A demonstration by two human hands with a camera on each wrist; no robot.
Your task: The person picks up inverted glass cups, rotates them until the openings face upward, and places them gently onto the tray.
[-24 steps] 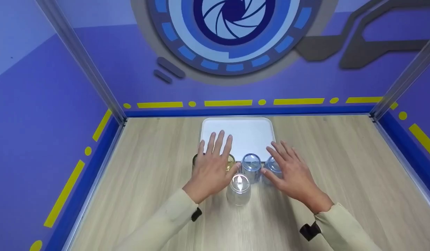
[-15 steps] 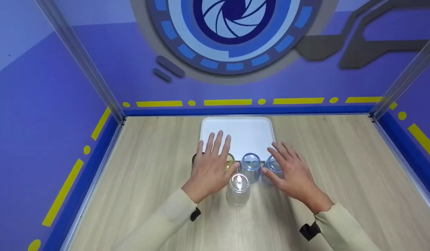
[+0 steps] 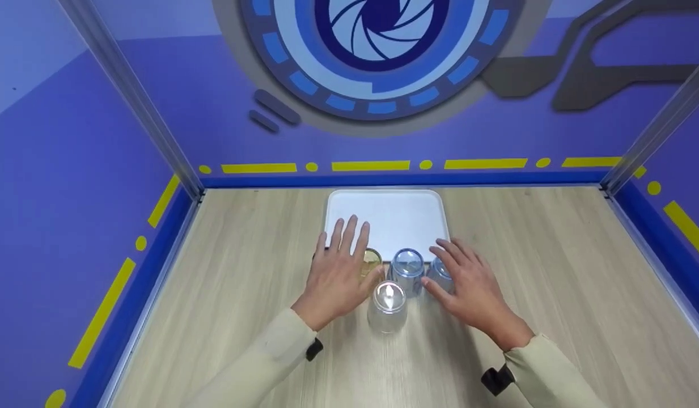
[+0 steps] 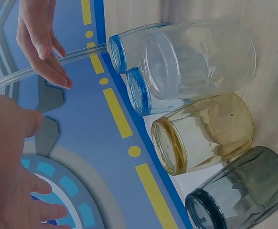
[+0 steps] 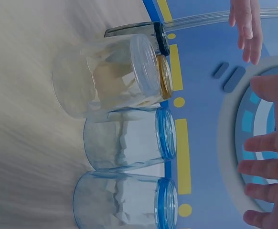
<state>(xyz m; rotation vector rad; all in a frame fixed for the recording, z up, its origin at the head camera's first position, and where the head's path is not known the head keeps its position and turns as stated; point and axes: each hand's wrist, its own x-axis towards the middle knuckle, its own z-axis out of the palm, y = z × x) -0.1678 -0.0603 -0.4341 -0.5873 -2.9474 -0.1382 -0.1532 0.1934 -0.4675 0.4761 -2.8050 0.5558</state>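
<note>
My left hand (image 3: 336, 279), palm down with fingers straight and spread, hovers over a dark grey glass (image 4: 246, 191) and beside an amber glass (image 3: 372, 260). In the head view it hides most of the grey one. My right hand (image 3: 471, 282), fingers extended and spread, is above the right blue glass (image 3: 440, 272), covering part of it. Another blue glass (image 3: 407, 272) stands between the hands. A clear glass (image 3: 388, 311) is nearest to me, in front of that row. All the glasses stand upside down. Both wrist views show the hands apart from the glasses, holding nothing.
A white tray (image 3: 389, 209) lies behind the row of glasses, near the back wall. The wooden table (image 3: 258, 255) is bounded by blue printed panels (image 3: 213, 113) at the back and sides, with metal posts in the corners.
Both hands have shifted slightly to the left, uncovering more of the amber glass and hiding more of the grey one. The glasses and tray have not moved.
</note>
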